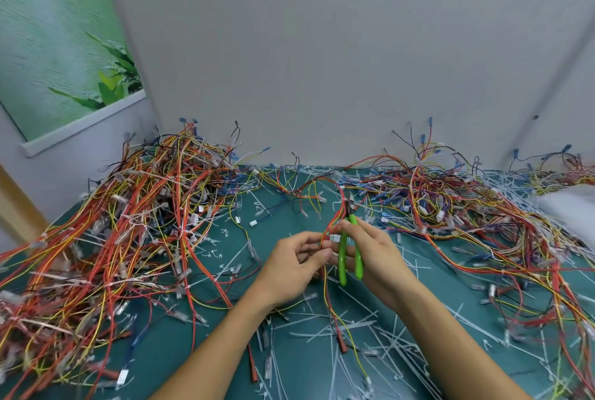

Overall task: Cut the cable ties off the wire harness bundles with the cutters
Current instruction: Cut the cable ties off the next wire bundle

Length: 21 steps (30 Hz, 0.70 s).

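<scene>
Step in hand: a tie was being sought or lined up on one wire bundle [329, 227]; judged mid-task, with no cut under way.
Left hand [299, 258]: closed in a pinch on the wire bundle, just left of the cutters [343, 251].
Right hand [373, 248]: wrapped round the green handles of the cutters, its fingertips also touching the bundle.
Cutters: held upright, the head pointed away from the person; whether the blades were parted could not be told.
Wire bundle: looped up beside the head of the cutters, its tail hung down below them to the tabletop [289, 216].
Tie: a pale piece [335, 237] was seen just left of the cutters, between the fingertips; whether it was a tie could not be told.
Piles [145, 206]: tangled wires were heaped far left and far right of the cutters.
Cut ties [370, 328]: strewn below the cutters.
Next move: the blades would need to be slipped round the tie alone, with the wires kept clear.
</scene>
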Available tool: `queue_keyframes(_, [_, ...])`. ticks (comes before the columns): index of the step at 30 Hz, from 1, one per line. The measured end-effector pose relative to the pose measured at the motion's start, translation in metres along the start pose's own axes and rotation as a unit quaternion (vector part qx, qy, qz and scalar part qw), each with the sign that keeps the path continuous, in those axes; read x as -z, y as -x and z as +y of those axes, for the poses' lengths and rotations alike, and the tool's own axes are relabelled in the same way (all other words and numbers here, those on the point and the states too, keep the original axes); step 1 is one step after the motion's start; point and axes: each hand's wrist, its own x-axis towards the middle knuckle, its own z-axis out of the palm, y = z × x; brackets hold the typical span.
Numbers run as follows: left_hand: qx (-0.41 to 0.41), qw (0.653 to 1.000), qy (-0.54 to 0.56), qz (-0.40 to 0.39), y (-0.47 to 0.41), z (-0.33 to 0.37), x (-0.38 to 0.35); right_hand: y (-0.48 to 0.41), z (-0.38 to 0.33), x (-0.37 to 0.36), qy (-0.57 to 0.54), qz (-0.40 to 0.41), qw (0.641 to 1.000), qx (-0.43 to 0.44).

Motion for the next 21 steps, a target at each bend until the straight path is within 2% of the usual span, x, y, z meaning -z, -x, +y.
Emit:
queue_keyframes(5, [-0.015,0.998,0.015,0.06,-0.002,-0.005,-0.001,-0.002,-0.003,0.004,-0.015,-0.005,1.0,0.011])
queue_keyframes(8, [-0.001,0.991,0.085,0.107,-0.006,-0.002,0.002,-0.004,-0.007,0.012,-0.001,0.035,0.999,0.012])
queue_keyframes(11, [0.017,0.986,0.149,0.075,-0.006,-0.001,0.008,-0.007,-0.009,0.018,-0.037,0.065,0.997,-0.016])
queue_keyframes(14, [0.014,0.987,0.148,0.054,-0.005,0.0,0.006,-0.008,-0.01,0.019,-0.033,0.061,0.997,-0.034])
queue_keyframes(21, [-0.025,0.989,0.098,0.107,-0.006,-0.007,-0.002,-0.004,-0.006,0.014,0.008,-0.001,0.999,-0.05])
